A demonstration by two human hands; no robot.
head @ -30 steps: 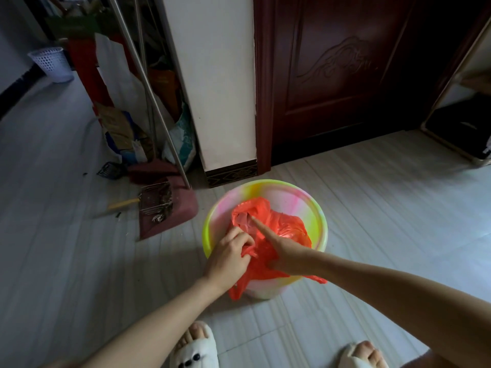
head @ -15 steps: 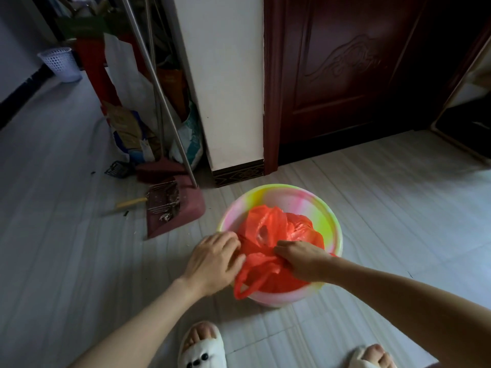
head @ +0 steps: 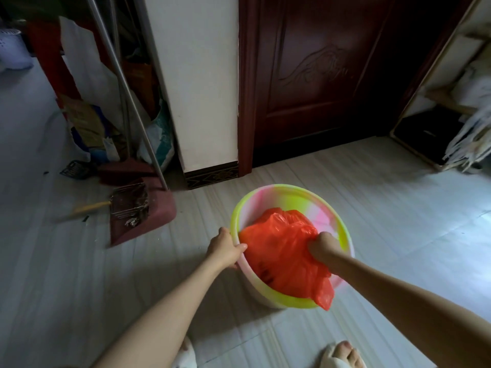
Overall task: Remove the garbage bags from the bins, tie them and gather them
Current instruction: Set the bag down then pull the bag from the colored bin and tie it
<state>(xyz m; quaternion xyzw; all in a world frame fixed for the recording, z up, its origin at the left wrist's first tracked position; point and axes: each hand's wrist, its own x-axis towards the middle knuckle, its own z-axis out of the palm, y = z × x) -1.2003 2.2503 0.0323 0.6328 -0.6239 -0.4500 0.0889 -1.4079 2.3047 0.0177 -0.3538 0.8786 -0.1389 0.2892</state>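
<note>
A round bin (head: pixel 305 193) with a yellow-green rim and pink inside stands on the tiled floor in front of me. An orange-red garbage bag (head: pixel 279 248) lies bunched inside it, one corner hanging over the near rim. My left hand (head: pixel 224 248) grips the bin's left rim. My right hand (head: pixel 322 247) is closed on a gathered fistful of the bag on its right side.
A red dustpan (head: pixel 140 216) with debris and its metal handle (head: pixel 127 86) lean at the left beside a pile of bags and paper. A white wall pillar (head: pixel 202 83) and dark wooden door (head: pixel 324 75) stand behind. A shelf (head: pixel 438 134) is at the right. My slippered feet (head: pixel 342 354) are below.
My left hand let go of the bag and took hold of the bin's rim. My right hand bunched the bag into its fist. The bin now sits tilted toward me.
</note>
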